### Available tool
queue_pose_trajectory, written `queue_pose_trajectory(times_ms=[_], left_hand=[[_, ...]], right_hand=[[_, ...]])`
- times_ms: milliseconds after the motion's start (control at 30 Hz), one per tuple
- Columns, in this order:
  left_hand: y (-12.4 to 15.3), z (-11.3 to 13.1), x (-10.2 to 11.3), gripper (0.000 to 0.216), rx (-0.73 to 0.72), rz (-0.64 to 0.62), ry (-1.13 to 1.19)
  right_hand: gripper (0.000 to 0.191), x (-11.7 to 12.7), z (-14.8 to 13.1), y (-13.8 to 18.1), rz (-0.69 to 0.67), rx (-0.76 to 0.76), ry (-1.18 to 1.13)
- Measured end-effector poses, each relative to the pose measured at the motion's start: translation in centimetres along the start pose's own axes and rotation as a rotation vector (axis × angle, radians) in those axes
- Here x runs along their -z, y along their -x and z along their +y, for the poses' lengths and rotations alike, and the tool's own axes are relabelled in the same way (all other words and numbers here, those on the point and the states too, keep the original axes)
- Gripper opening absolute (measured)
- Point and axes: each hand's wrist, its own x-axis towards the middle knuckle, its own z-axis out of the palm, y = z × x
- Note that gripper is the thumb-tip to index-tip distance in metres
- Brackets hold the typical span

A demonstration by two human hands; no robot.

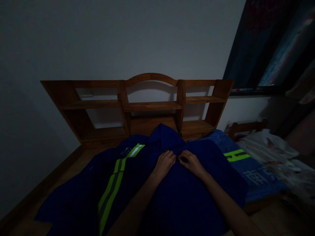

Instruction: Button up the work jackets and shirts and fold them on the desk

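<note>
The location is a dwelling, apparently a bedroom, as indicated by the shelved wooden headboard with arched centre section, the plain wall behind it, the window at right, and the blue work jacket spread before the headboard.

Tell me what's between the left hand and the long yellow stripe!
Just blue cloth lies between the left hand and the long yellow stripe, in the head view.

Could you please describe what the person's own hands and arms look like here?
Both the left hand and right hand are ungloved, with slim bare forearms; no sleeve, watch or bracelet shows. Dim light hides finer details.
</note>
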Motion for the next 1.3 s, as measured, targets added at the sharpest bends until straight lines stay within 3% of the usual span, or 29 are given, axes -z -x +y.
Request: queue_pose_trajectory(times_ms=[600, 867, 1300], left_hand=[[-0.2, 0.3, 0.4, 0.012, 0.000, -0.019, -0.107], [0.1, -0.1, 1.3, 0.016, -0.064, -0.036, -0.003], [0.4, -0.4, 1.2, 0.022, -0.096, -0.035, 0.103]], right_hand=[[0.018, 0.1, -0.1, 0.0, -0.012, -0.002, -0.025], [0.022, 0.6, -0.2, 0.1, -0.010, -0.002, 0.018], [0.012, 0.3, 0.1, 0.1, 0.008, -0.009, 0.055]])
